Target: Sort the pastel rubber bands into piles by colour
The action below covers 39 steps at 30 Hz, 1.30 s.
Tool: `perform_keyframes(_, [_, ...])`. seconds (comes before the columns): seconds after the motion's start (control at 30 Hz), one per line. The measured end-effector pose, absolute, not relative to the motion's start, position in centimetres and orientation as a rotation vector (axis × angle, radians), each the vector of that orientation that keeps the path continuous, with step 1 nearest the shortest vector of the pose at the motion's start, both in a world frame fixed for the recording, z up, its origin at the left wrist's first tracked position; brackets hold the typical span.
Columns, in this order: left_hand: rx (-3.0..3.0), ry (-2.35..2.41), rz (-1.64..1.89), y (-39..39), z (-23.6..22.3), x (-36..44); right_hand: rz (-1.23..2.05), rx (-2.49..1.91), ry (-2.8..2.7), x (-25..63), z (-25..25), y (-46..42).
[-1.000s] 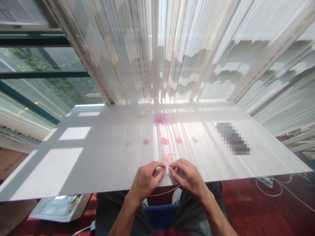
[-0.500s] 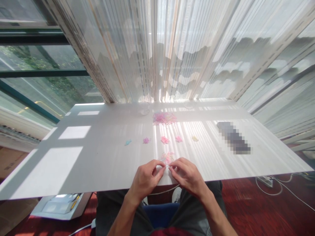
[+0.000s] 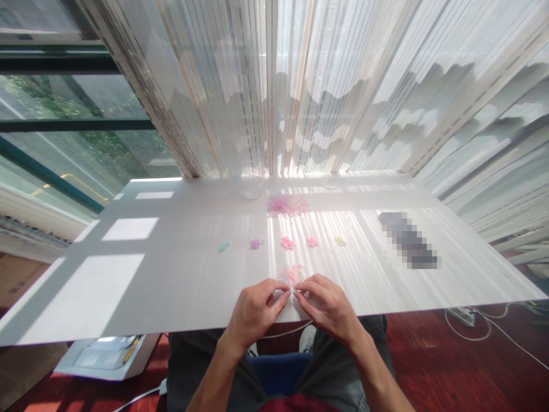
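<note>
My left hand (image 3: pixel 261 303) and my right hand (image 3: pixel 322 302) meet near the front edge of the white table (image 3: pixel 193 297). Thumb and forefinger are pinched together on each, fingertips almost touching; whatever lies between them is too small to name. Just beyond the fingertips is a loose heap of small mixed-colour strips (image 3: pixel 292 274). Farther off runs a row of little piles: blue (image 3: pixel 223 246), purple (image 3: pixel 256 244), deeper pink (image 3: pixel 287 243), light pink (image 3: pixel 313 242) and pale yellow (image 3: pixel 340 241). A larger, mostly pink pile (image 3: pixel 286 205) lies behind them.
A clear round container (image 3: pixel 251 187) and a clear disc (image 3: pixel 330 184) stand at the table's back edge. On the right lies a dark, pixelated oblong object (image 3: pixel 409 240). Striped curtains (image 3: pixel 283 86) hang behind. Below left is a white box (image 3: pixel 107 357).
My fingertips have come slightly closer together, still pinched at the same spot. The piles have stayed where they were.
</note>
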<state>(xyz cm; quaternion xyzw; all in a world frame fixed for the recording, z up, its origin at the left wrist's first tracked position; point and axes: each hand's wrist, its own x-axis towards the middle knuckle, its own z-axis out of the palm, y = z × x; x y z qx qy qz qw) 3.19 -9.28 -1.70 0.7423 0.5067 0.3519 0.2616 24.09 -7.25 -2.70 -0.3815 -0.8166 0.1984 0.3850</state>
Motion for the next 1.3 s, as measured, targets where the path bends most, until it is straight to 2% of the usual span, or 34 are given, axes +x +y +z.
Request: perform_keyframes(1.3, [2.060,1.335,1.025,-9.36,-2.17,3.05,0.516,-0.961,-2.097,24.23,-3.10,-7.22])
